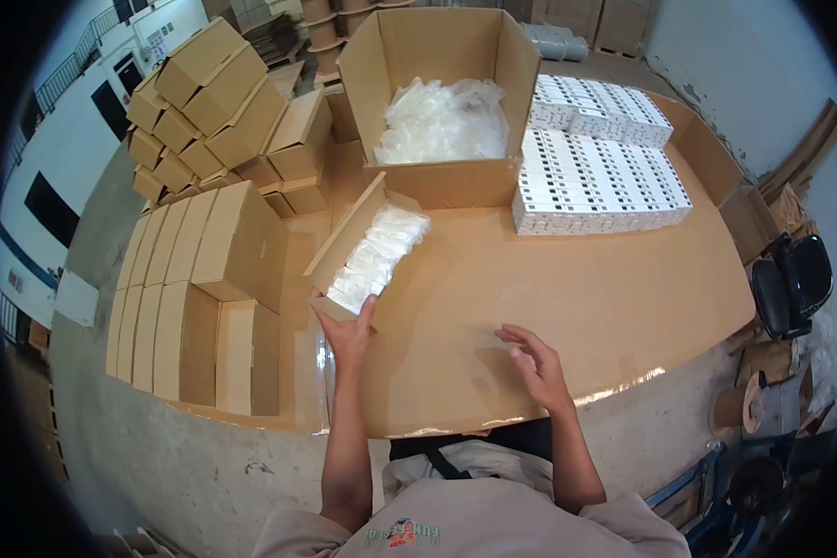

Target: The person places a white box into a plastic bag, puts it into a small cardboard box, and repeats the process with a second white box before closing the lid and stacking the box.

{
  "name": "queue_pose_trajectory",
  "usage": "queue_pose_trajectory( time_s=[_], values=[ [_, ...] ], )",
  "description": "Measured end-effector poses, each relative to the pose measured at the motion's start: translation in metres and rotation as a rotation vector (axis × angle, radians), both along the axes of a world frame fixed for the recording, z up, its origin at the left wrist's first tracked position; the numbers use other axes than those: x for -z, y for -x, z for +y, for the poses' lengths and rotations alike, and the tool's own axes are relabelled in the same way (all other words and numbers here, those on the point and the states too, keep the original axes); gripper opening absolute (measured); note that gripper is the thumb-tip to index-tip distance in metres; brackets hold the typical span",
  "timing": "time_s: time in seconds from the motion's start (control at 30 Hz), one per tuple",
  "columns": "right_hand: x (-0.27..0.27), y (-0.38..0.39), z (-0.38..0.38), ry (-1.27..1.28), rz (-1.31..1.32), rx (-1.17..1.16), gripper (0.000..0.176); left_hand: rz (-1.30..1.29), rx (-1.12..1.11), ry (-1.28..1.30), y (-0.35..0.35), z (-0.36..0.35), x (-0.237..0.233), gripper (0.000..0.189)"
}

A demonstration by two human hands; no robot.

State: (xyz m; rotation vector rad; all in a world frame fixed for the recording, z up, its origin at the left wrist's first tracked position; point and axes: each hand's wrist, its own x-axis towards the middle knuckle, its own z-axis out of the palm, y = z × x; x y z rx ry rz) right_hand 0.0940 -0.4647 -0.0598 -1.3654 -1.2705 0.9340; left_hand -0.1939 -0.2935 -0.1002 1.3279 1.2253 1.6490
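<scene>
My left hand (pixel 347 337) grips the near end of an open cardboard box (pixel 342 232), its thumb over the edge. Inside that box lies a row of white items in clear plastic bags (pixel 378 259). The box sits tilted, its long flap raised along the left side. Over the table to the right, my right hand (pixel 536 367) holds nothing, with its fingers apart and slightly bent. Behind the held box stands a large open carton (pixel 451 186) with a heap of clear plastic bags (pixel 445 121) in it.
Stacked white small boxes (pixel 600 181) fill the table's back right. Closed brown boxes (pixel 172 232) stand in rows at the left, with an open box (pixel 249 358) by the front edge. More brown boxes (pixel 205 102) are piled behind. A black chair (pixel 790 284) stands beyond the right edge.
</scene>
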Motion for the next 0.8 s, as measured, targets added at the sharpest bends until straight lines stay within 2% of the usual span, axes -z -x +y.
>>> queue_pose_trajectory(
  time_s=[0.1,0.2,0.3,0.5,0.6,0.7,0.8],
  values=[
    [-0.003,0.001,0.015,-0.025,-0.061,0.002,0.055,0.041,0.164,0.12,0.02,-0.02,0.009,0.099],
    [-0.009,-0.003,0.033,-0.062,-0.17,0.037,0.077,0.095,0.377,0.197,0.029,-0.032,-0.004,0.101],
    [-0.008,-0.011,0.048,-0.126,-0.263,-0.006,0.093,0.009,0.484,0.278,0.024,-0.038,-0.021,0.097],
    [0.004,-0.018,0.082,-0.181,-0.279,-0.126,0.097,-0.116,0.548,0.141,0.013,-0.029,-0.016,0.1],
    [0.016,-0.013,0.094,-0.169,-0.173,-0.115,0.099,-0.149,0.564,0.143,0.009,-0.026,-0.016,0.1],
    [0.024,-0.004,0.097,-0.195,-0.116,-0.037,0.1,-0.183,0.489,0.205,0.01,-0.027,-0.003,0.097],
    [0.033,0.003,0.103,-0.238,-0.138,0.02,0.098,-0.218,0.451,0.204,0.008,-0.03,0.001,0.098]
  ],
)
